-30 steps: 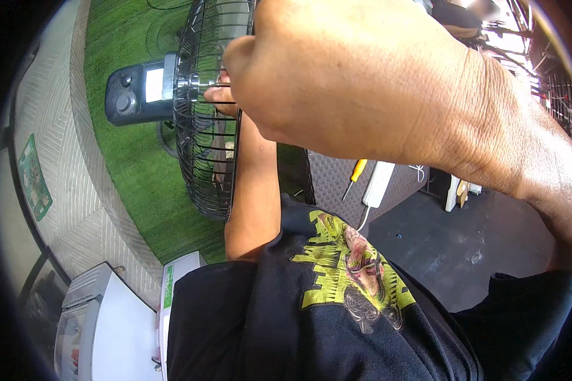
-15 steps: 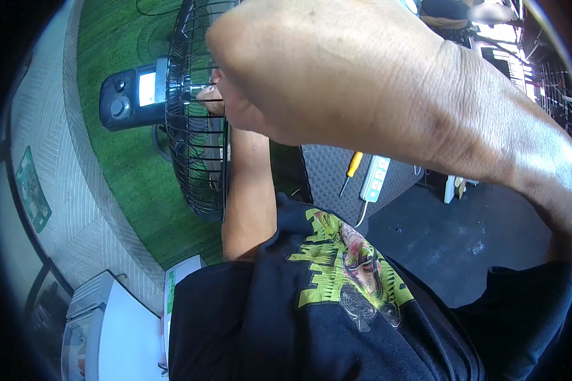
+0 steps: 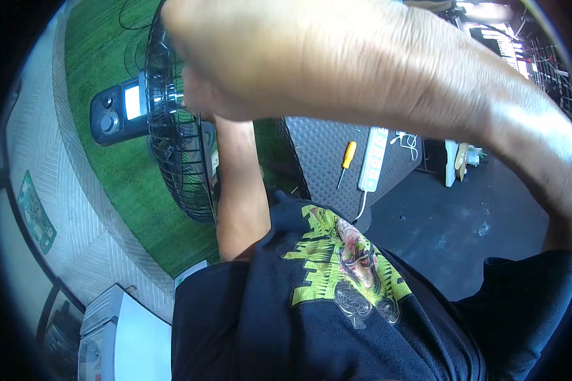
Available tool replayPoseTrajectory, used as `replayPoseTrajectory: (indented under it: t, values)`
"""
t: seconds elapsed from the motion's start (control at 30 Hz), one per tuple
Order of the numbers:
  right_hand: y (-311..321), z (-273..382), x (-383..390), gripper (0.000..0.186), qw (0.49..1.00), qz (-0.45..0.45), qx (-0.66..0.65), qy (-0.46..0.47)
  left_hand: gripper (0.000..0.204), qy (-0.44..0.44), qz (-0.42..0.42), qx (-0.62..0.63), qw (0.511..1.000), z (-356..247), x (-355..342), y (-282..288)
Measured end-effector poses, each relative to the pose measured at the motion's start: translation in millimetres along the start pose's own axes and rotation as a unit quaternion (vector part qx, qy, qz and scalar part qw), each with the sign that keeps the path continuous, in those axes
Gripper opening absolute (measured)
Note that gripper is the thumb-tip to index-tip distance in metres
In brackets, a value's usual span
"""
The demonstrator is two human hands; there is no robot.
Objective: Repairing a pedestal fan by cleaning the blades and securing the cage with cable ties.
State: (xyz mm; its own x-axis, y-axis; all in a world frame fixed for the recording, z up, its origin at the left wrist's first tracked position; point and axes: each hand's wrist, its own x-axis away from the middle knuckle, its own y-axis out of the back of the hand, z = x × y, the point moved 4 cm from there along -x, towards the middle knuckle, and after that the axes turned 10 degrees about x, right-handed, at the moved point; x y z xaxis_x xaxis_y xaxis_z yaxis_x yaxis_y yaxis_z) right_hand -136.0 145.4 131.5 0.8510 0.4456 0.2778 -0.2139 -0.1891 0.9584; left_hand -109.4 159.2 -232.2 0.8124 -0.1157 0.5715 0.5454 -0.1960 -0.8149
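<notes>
A black wire-caged fan point(image 3: 183, 181) stands at the left, with a dark control base point(image 3: 113, 120) that has knobs and a pale lit panel. Close to the camera, my right hand point(image 3: 248, 60) reaches across from the right in front of the cage. Its fingers curl inward at the fan's middle, and what they grip is hidden. My left hand point(image 3: 233, 126) comes up from below to the same spot, mostly covered by the right hand, so its fingers cannot be made out. A shiny shaft point(image 3: 173, 100) shows at the cage centre, beside the fingers.
On a dark textured mat point(image 3: 318, 149) lie an orange-handled screwdriver point(image 3: 348, 157) and a white power strip point(image 3: 374, 162) with its cord. Green turf-like covering point(image 3: 111, 184) runs beneath the fan. A green circuit board point(image 3: 37, 213) is at far left, above a white cabinet-like unit point(image 3: 136, 336).
My right hand and the fan have shifted left in the view, and the mat items show more fully. The right hand now covers more of my left fingers.
</notes>
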Motion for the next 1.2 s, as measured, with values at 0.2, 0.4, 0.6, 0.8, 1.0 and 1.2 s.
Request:
replayPoseTrajectory:
  t: [0.2, 0.4, 0.6, 0.8, 1.0, 1.2]
  values:
    - [1.5, 18.0, -5.0, 0.012, 0.949, 0.145, 0.274, -0.051, 0.058, -0.027, 0.026, -0.045, 0.998, -24.9, -10.7, -29.7]
    - [-30.2, -61.9, 84.2, 0.023, 0.977, -0.189, -0.032, -0.096, 0.051, -0.084, -0.101, -0.109, 0.985, -59.2, 32.9, -39.5]
    - [-272.2, -96.1, 188.6, 0.026, 0.764, -0.245, -0.308, -0.512, 0.023, 0.125, 0.353, -0.527, 0.763, -45.7, 176.3, -83.7]
    - [-355.5, -75.7, 182.3, 0.033, 0.724, -0.271, -0.194, -0.603, 0.033, 0.019, 0.437, -0.457, 0.774, -192.6, 199.9, -217.3]
    - [-300.9, -72.7, 152.0, 0.043, 0.749, -0.381, -0.113, -0.530, 0.026, -0.382, 0.108, -0.615, 0.682, -338.5, 87.4, -223.2]
    - [-270.2, 11.8, -43.6, 0.075, 0.572, -0.037, -0.794, -0.202, 0.033, -0.324, 0.203, -0.882, 0.274, -290.0, -25.6, -142.8]
